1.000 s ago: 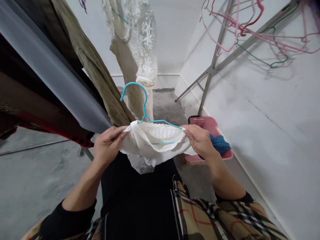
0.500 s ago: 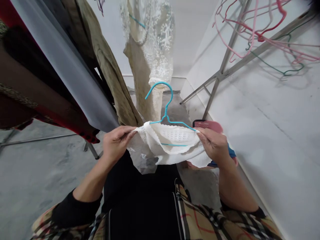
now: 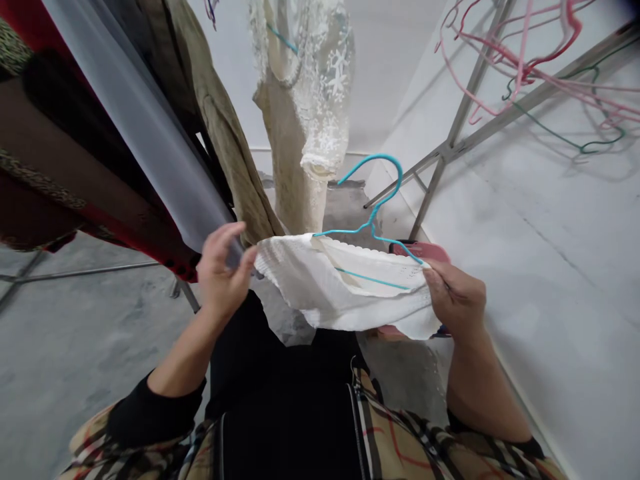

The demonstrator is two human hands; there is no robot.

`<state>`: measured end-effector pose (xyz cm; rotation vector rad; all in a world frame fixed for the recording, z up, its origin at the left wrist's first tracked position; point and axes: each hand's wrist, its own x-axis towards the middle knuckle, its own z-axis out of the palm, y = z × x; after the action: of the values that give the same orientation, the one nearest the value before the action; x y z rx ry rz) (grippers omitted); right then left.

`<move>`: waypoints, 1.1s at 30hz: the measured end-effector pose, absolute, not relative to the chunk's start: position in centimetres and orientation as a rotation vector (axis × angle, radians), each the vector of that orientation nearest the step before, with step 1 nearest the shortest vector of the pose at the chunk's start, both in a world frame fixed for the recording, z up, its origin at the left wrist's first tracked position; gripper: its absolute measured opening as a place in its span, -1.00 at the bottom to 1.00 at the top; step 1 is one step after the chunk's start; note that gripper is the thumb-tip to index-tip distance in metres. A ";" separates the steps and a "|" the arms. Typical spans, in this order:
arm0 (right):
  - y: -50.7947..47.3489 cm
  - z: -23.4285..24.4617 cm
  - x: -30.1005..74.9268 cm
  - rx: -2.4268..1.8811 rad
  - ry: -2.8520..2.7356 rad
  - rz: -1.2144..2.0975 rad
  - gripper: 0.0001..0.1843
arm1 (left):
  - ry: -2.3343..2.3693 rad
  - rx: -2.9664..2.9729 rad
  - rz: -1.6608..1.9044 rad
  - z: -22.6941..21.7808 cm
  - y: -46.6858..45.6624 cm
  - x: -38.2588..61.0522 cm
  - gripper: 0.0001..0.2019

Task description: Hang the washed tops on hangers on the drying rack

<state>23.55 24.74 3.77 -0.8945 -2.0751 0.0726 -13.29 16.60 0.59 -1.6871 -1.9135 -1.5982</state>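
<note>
A white knitted garment hangs over a turquoise wire hanger in front of my chest. My right hand is closed on the garment's right end and the hanger's shoulder. My left hand is at the garment's left end, fingers loosely apart and lifted, just touching the cloth's edge. The hanger's hook points up and to the right.
Dark, red and olive clothes hang at the left. A lace cream garment hangs straight ahead. A metal rack with pink and green hangers stands at the right by the white wall. A pink basket sits on the floor behind my right hand.
The hanger and garment have shifted right and tilted. My left hand has loosened from its pinch on the left end, and its fingers have opened.
</note>
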 end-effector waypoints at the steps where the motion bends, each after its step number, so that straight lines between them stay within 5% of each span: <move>1: 24.7 3.8 23.5 -0.901 -2.082 0.098 -0.74 | -1.871 -1.823 -1.476 0.7 16.8 -12.7 -0.62; 5: 23.9 4.7 24.5 -0.915 -2.109 0.270 -0.77 | -1.733 -2.119 -1.317 0.8 17.6 -10.7 -0.72; 14: 22.1 5.5 31.7 -0.990 -1.940 0.461 -0.77 | -1.647 -2.277 -1.638 0.9 18.6 -8.2 -0.80; 22: 22.9 11.5 31.4 -1.339 -1.438 0.006 -0.85 | -1.752 -2.115 -1.564 -1.4 18.3 -8.0 -0.68; 33: 36.1 22.1 17.7 -0.654 -1.605 -0.529 -0.67 | -1.701 -2.071 -1.616 -2.7 16.9 -8.7 -0.72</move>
<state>17.75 36.15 22.14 -0.6544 -1.6047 -0.5289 -8.75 16.86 -2.65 -2.0712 -1.7015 -1.6159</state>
